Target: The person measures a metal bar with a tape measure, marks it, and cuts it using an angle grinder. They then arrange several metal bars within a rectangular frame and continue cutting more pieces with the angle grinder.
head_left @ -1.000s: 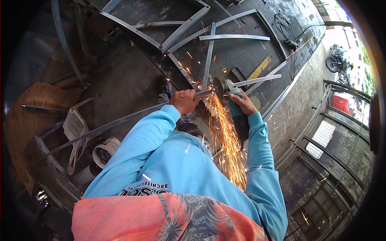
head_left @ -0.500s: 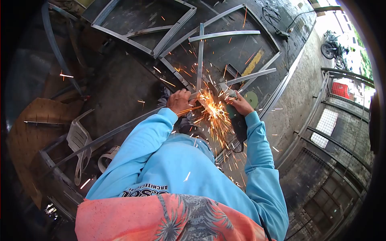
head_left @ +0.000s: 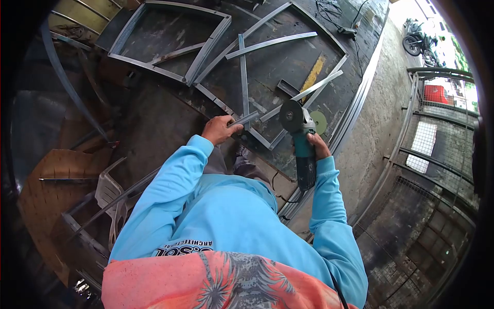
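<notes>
My left hand [head_left: 218, 130] is closed around a short metal tube [head_left: 244, 120] at the near edge of the dark worktable [head_left: 272, 67]. The tube's far end lies over a thin upright steel strip [head_left: 244, 77]. In my right hand [head_left: 320, 147] is a teal and black angle grinder [head_left: 304, 147], held by its body. Its dark disc [head_left: 292, 116] points away from me, apart from the tube, and no sparks show. Close beside the grinder head lies a pale green disc [head_left: 319, 122], partly hidden by it.
Metal frames [head_left: 193, 72] and loose strips [head_left: 272, 44] cover the table, with a yellow bar [head_left: 313, 73] and cable [head_left: 347, 30]. A pale plastic chair [head_left: 109, 190] and a long metal bar [head_left: 121, 196] are at left. A mesh railing [head_left: 422, 147] stands right.
The spray of sparks has stopped. The grinder has moved right, away from the metal in my left hand. The long bar at left has dropped lower, apart from that hand.
</notes>
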Action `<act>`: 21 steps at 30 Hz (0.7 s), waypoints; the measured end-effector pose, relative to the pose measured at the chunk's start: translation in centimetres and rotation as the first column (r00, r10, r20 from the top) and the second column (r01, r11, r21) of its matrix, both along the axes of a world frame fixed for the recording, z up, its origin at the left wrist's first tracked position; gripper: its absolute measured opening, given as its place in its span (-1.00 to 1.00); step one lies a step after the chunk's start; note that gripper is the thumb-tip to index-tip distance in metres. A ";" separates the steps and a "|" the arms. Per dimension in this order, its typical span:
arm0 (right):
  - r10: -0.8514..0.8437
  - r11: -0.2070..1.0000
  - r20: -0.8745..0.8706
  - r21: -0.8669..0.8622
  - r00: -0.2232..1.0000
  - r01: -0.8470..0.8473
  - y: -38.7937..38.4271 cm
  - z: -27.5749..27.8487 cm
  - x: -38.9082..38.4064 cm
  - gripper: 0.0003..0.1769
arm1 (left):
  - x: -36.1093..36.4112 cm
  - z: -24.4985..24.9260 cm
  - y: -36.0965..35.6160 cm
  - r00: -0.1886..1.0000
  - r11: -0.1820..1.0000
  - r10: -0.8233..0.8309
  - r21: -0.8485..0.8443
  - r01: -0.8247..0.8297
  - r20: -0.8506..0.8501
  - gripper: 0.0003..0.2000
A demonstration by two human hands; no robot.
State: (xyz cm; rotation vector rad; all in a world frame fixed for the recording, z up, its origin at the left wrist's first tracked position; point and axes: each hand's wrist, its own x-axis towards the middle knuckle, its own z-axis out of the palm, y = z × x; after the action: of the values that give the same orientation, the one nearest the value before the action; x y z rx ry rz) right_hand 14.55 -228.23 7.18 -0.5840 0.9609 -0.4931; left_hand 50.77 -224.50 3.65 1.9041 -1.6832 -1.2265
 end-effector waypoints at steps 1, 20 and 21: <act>-0.016 1.000 0.041 0.002 0.999 0.016 0.3 0.1 -0.1 -0.21 | 0.2 0.3 -0.1 1.000 0.997 -0.023 0.074 0.022 0.013 -0.58; -0.364 0.930 0.023 -0.051 0.931 0.365 6.7 0.4 -1.4 -0.22 | -3.7 2.3 -7.6 0.947 0.796 -0.285 -0.514 0.319 0.147 -0.74; -0.381 0.923 0.013 -0.050 0.924 0.381 7.5 0.4 -1.9 -0.22 | -4.8 2.2 -9.3 0.855 0.713 -0.439 -0.471 0.519 0.278 -0.68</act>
State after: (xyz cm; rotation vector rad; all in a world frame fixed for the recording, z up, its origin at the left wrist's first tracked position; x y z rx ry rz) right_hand 12.63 -220.69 7.55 -0.4411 1.0667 -0.8696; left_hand 45.94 -233.79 5.87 1.2713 -2.3960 -0.6406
